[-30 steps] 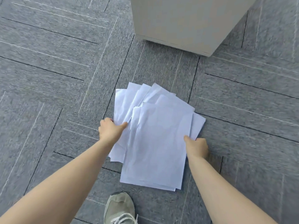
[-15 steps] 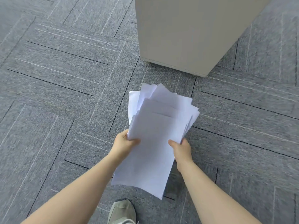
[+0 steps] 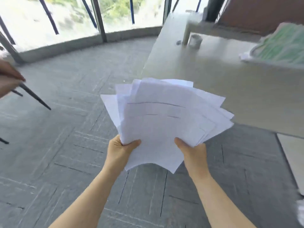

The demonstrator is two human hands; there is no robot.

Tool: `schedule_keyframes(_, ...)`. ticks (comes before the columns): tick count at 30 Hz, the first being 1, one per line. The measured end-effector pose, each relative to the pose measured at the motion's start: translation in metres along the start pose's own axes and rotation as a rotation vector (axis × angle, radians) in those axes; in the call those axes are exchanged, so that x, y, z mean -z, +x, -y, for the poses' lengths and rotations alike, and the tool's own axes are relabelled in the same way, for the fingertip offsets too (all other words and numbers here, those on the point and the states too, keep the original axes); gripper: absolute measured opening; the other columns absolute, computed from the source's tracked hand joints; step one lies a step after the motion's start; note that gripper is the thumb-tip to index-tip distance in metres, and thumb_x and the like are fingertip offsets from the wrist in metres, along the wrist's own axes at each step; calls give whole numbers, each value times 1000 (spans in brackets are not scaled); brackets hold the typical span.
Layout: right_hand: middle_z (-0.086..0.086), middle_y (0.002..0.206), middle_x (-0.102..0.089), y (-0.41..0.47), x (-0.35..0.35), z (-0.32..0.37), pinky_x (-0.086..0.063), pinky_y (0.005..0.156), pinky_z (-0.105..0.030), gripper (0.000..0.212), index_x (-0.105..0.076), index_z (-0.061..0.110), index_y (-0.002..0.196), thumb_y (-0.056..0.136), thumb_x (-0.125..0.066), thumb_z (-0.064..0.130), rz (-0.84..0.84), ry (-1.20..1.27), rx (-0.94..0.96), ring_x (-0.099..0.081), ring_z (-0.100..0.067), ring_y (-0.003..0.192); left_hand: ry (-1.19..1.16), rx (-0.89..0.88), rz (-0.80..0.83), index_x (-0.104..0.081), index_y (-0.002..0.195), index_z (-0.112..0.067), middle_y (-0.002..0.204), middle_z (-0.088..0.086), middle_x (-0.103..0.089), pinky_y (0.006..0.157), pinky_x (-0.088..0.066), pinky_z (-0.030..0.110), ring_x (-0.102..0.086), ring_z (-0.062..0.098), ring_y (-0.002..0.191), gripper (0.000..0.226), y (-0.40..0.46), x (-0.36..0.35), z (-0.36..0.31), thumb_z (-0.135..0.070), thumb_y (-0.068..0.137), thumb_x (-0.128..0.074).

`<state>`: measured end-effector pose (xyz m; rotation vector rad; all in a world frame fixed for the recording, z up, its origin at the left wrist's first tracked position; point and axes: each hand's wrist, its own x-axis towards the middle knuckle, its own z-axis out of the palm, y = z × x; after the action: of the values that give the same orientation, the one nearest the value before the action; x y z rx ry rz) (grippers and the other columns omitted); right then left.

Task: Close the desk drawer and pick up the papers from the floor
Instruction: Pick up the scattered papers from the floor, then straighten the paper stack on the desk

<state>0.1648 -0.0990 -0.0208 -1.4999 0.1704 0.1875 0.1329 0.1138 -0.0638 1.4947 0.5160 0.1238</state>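
You hold the papers (image 3: 164, 122) clear of the floor, left hand (image 3: 120, 149) and right hand (image 3: 191, 151) each clamped on the near edge, thumbs on top. The fanned sheets run away from your fingers, their far right corners overlapping the desk (image 3: 230, 76) near edge; your right hand is the nearer to it

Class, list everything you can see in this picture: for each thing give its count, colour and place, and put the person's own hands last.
papers: several, white, fanned, held up above the floor
desk: one, pale grey, right
cup: one, whitish, blurred, far end of desk
bag: one, green and white, blurred, desk's right side
carpet floor: grey tiles, below
windows: bright, dark-framed, top
another person's hand: one, left edge
left hand; right hand: gripping the papers' lower edge
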Motion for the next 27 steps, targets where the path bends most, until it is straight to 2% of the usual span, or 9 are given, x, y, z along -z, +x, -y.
schedule_keyframes(4,10,74,-78,15,1,146,-52,60,-10,20,-75,19,83,84,-68,0,-74,-7,215,-73,-7,71,54,-202,55,-73,86,-5,75,-2,-72,56,-53,18,-64,19,71,17,34,-35,-153,-7,75,-85)
schedule_keyframes(6,21,62,-73,35,6,193,-48,55,-8,25,-71,24,75,83,-69,0,-110,-3,304,-67,5,60,56,-283,66,-73,97,2,81,5,-72,51,-52,13,-65,20,73,25,55,-64,-207,-6,77,-84)
schedule_keyframes(8,23,51,-64,61,14,224,-43,51,-14,26,-68,24,65,82,-70,4,-158,-16,357,-56,4,49,19,-337,62,-73,100,3,88,12,-73,59,-53,26,-66,21,77,34,77,-96,-241,-11,72,-86)
schedule_keyframes(10,21,56,-67,95,24,242,-46,53,-15,21,-71,22,68,82,-70,6,-186,-11,400,-58,2,54,3,-371,41,-72,102,0,89,10,-73,62,-52,29,-66,22,78,39,101,-129,-260,-17,70,-84)
schedule_keyframes(13,18,67,-73,158,48,236,-52,59,-18,15,-75,20,78,82,-70,6,-181,-15,387,-66,0,66,0,-362,17,-69,105,-8,87,0,-72,58,-52,19,-66,17,76,40,144,-171,-253,-17,69,-85)
schedule_keyframes(19,5,99,-78,258,99,136,-58,78,-30,29,-71,18,111,83,-72,9,-121,-85,97,-73,-12,94,72,-78,41,-59,118,-16,106,3,-70,70,-53,23,-67,18,94,61,207,-212,-152,-13,62,-82)
schedule_keyframes(23,3,99,-78,303,101,125,-57,74,-24,27,-67,16,111,88,-63,2,-92,-62,-1,-74,-14,93,60,12,18,-68,100,-15,85,-5,-75,60,-55,11,-71,0,72,37,234,-230,-141,-14,64,-80)
schedule_keyframes(25,3,99,-76,324,94,129,-57,74,-27,24,-66,18,109,90,-57,6,-75,-172,-41,-73,-15,93,65,46,15,-71,94,-14,79,-6,-75,65,-55,23,-69,13,76,26,248,-237,-145,-16,68,-76)
schedule_keyframes(27,-1,97,-74,346,85,138,-56,78,-40,20,-65,14,107,91,-55,9,-107,-286,-38,-71,-22,91,100,44,8,-71,89,-17,81,-2,-73,71,-50,32,-65,19,79,14,263,-242,-156,-9,78,-73)
